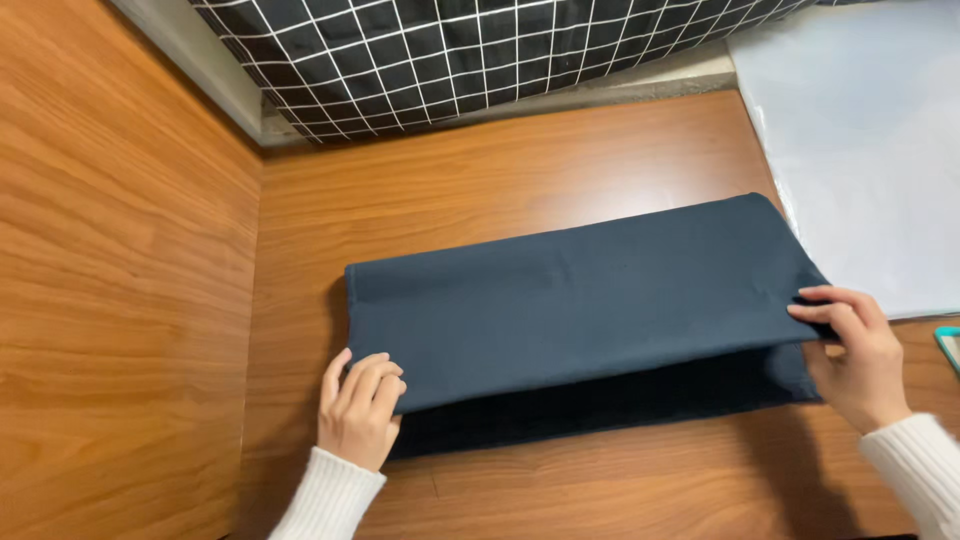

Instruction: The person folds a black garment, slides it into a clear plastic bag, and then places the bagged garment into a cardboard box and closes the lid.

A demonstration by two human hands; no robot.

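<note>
Pkg: one clear, glossy plastic bag/sleeve (pixel 860 140), flat on the wooden tabletop (pixel 520 170) at upper right, roughly rectangular, whitish-translucent w/ light glare; its lower-left edge sits just beside the dark cloth. No labels or signs seen. At far right edge, a teal-rimmed corner (pixel 949 347), maybe a phone or screen; can't tell.

A wooden table (pixel 560 170) meets a wooden side panel (pixel 110 300) on the left; a black white-gridded cloth (pixel 450 50) hangs far.

A home setting
Wood-grain surface (pixel 560 150) and side panel (pixel 120 280); black grid-patterned bedding (pixel 470 50) across the top of the frame.
</note>
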